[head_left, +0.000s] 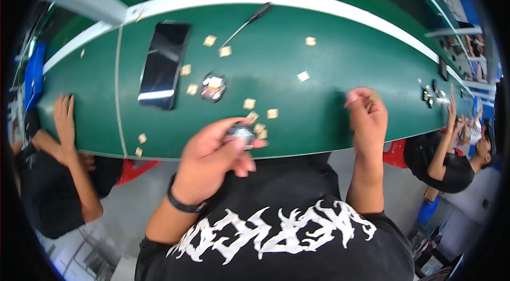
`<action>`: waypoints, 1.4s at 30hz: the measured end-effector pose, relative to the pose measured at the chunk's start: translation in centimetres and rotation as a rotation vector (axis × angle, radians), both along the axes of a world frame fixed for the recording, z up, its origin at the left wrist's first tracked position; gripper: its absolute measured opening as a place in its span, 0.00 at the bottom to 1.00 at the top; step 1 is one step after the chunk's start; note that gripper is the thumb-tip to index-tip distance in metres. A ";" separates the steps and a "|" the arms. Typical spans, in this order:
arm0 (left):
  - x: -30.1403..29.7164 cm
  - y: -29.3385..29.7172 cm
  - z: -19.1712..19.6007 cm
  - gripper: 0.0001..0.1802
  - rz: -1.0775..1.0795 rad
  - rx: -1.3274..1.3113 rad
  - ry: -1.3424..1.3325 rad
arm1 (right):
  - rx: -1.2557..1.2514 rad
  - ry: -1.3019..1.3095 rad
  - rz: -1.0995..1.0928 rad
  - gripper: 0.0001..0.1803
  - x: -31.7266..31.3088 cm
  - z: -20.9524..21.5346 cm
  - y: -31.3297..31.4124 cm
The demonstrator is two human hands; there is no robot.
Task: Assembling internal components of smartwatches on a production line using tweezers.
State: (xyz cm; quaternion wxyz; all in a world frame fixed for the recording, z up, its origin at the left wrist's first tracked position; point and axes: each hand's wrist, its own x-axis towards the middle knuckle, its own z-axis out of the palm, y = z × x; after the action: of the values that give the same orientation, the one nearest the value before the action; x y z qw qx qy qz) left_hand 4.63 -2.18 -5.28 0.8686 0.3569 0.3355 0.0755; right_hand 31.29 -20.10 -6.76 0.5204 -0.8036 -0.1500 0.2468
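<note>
My left hand (210,151), with a dark band on its wrist, is closed around a small black and silver part (241,133) near the table's front edge; its exact kind does not show. My right hand (367,111) hovers over the table further right, its fingertips pinched together and slightly blurred. Whatever it may hold is too small to tell. Several small tan square pieces (272,113) lie just beyond my left hand. A shiny round part (213,87), silver and reddish, rests a little further back.
A black smartphone (163,66) lies at the left on the green table (319,121). A screwdriver (247,23) lies at the back. A white square piece (303,76) sits mid-table. Co-workers sit left and right, one hand (65,121) on the table. Small dark parts (428,96) lie far right.
</note>
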 end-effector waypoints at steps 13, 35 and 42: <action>-17.2 13.0 -4.4 0.22 0.639 0.732 0.413 | -0.829 -1.243 -0.514 0.20 28.5 -4.0 -18.9; -0.7 4.2 6.1 0.23 0.366 0.398 0.059 | -0.493 -1.001 0.171 0.20 20.2 -5.4 -9.6; -0.2 3.5 7.3 0.24 0.211 0.360 -0.043 | -0.362 -1.112 0.343 0.20 2.7 -3.0 3.4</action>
State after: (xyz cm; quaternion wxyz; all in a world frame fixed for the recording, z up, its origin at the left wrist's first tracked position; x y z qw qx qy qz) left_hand 4.46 1.37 2.01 0.7850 0.4676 0.3334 0.2323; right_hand 34.03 -16.70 -9.72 0.1721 -0.8521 -0.4824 -0.1079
